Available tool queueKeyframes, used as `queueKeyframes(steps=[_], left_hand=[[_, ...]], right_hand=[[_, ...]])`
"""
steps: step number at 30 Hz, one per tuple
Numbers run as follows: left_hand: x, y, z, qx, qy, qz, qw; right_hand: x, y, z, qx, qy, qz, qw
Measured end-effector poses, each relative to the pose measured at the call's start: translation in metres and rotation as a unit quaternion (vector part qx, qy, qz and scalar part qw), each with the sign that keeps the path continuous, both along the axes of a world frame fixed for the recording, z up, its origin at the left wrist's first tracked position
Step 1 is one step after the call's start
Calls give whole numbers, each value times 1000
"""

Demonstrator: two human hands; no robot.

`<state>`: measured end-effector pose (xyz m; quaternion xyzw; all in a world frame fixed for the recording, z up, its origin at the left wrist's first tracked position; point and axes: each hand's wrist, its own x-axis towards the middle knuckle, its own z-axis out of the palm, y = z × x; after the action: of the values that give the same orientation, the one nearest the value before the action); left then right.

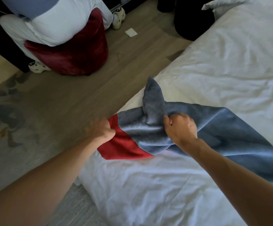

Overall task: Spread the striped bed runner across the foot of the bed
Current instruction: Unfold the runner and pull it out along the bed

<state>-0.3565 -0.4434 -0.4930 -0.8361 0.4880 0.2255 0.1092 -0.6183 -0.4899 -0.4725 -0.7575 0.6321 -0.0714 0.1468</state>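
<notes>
— At the far left a patterned rug (3, 121) meets the wood-look floor (83, 95). Beyond it a person (50, 26) in pale clothes sits on a round, dark red velvety stool (77, 59), and a slip of paper (130, 32) lies on the boards.

— And the bed runner (214, 132)?

— On the bed (214, 62), at its left edge. Its length runs from that edge down towards the lower right, out of view. The end at the edge is a flat red band, and the rest is soft blue-grey plush, twisted and bunched, with one fold poking up like a fin.

— The hands?

— The left hand (99, 129) reaches out on a straight arm to the red band at the mattress edge. It is blurred, so I can't tell whether its fingers grip the cloth or only touch it.

— The right one?

— The right hand (181, 128) sits palm-down in the middle of the bundle, its fingers (166, 119) curled tight round a gathered wad of the blue-grey cloth.

— And further right?

— Wrinkled white sheet, with a white pillow (222, 4) at the top.
</notes>
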Motion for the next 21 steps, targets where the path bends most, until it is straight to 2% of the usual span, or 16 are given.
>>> queueKeyframes(steps=[3,5,12,18,21], left_hand=[[-6,-10,-8,-148,61,-74,984],[-12,-17,-11,-185,80,-112,973],[-22,-45,-24,-160,62,-136,976],[-14,-61,-40,-150,55,-118,980],[-10,-62,-43,-181,14,-134,974]], right_hand=[[2,-12,3,-28,-20,-48,998],[1,-21,4,-34,-17,-50,998],[10,-47,4,14,10,16,1000],[39,-76,-7,56,6,-1,998],[48,-84,-14,85,9,-8,996]])
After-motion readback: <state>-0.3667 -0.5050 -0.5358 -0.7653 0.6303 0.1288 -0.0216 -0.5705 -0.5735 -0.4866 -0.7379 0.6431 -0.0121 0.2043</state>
